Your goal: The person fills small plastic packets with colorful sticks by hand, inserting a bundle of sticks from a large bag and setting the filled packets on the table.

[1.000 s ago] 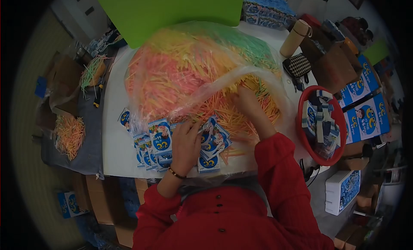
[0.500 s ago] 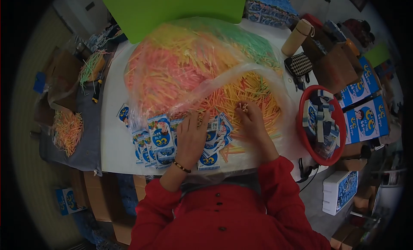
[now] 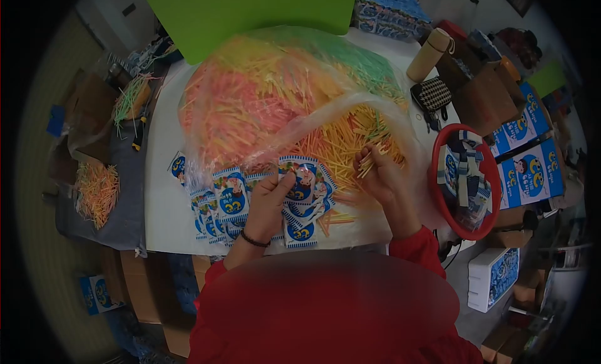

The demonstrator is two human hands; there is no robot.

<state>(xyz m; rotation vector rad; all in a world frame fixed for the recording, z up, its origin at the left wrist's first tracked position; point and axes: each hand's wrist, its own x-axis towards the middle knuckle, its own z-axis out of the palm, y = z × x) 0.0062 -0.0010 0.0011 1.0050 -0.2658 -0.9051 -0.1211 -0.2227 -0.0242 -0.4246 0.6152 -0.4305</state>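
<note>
My left hand (image 3: 269,204) pinches the edge of a blue-and-white printed packet (image 3: 299,183) between thumb and fingers. More such packets (image 3: 229,192) lie in overlapping heaps beneath and beside it. My right hand (image 3: 385,179) is closed on a small bunch of thin coloured sticks (image 3: 365,166), their ends poking out past the fingers. It is over the mouth of a large clear plastic bag (image 3: 294,123), which is full of pink, yellow, orange and green sticks. A few loose sticks (image 3: 338,218) lie on the plastic between my hands.
A red basket (image 3: 436,176) of packets stands at the right edge of the white table (image 3: 164,220). Behind it are a beige flask (image 3: 430,56), a checked pouch (image 3: 432,94) and printed boxes (image 3: 529,173). A green board (image 3: 250,19) rises at the back. More sticks (image 3: 98,192) lie on the left.
My left hand has gone from lying flat over the packets to pinching one, now raised slightly. My right hand has moved a little right, with a bunch of sticks showing in it.
</note>
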